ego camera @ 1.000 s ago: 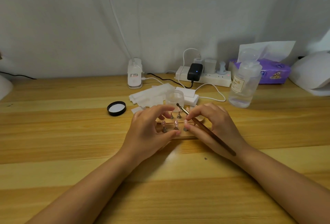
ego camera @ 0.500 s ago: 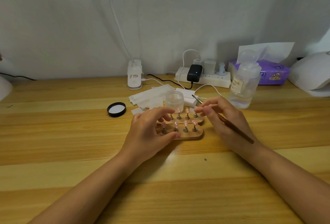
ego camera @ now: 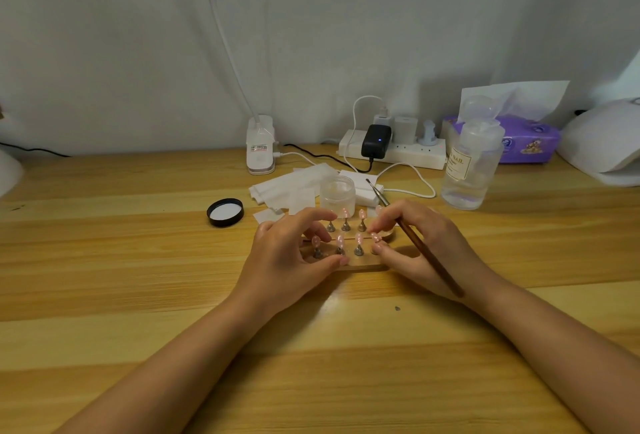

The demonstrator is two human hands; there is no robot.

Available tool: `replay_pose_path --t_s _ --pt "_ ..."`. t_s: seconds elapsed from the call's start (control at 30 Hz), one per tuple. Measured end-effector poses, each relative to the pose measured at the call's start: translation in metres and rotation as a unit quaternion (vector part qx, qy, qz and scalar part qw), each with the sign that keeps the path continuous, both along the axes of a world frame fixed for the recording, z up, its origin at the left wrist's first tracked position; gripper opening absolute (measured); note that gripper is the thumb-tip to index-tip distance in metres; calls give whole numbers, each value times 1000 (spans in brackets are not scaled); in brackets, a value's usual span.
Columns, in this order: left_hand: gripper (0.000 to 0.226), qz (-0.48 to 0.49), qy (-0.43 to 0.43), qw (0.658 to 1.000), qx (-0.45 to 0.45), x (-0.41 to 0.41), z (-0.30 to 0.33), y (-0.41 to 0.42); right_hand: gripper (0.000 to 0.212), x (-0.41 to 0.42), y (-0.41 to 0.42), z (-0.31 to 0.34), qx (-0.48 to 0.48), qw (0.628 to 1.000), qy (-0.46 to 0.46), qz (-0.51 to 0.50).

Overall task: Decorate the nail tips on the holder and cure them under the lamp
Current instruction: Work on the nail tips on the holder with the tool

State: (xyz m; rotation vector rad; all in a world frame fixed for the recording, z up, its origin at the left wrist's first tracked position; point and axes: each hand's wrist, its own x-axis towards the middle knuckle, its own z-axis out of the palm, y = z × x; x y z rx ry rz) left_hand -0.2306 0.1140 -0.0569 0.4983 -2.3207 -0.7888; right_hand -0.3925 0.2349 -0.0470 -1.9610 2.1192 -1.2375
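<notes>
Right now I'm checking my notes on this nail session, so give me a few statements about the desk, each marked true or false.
1. The right hand holds a brown brush. True.
2. The black lid sits on the small clear jar. False: it lies on the desk, left of the open jar.
3. The wooden holder carries pink nail tips on stands. True.
4. The left hand grips the liquid bottle. False: the bottle stands apart at the right; the hand is at the holder.

Both hands meet over the wooden holder (ego camera: 363,265) of nail tips (ego camera: 340,241); the right hand (ego camera: 419,243) grips a brush (ego camera: 426,253), the left hand (ego camera: 291,253) touches the holder's near edge.
</notes>
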Motion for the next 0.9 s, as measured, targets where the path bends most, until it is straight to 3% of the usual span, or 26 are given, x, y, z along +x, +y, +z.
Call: replay_pose_path --t_s 0.53,0.7,0.9 --pt "49 -3 -2 1000 7 0 0 -1 19 -1 -1 -4 -12 999 48 -9" --pt "48 1 2 1000 2 0 0 0 30 1 0 -4 -42 999 1 -3" --pt "44 -3 15 995 -98 -1 -1 0 44 7 -2 -3 -109 993 -48 -17"
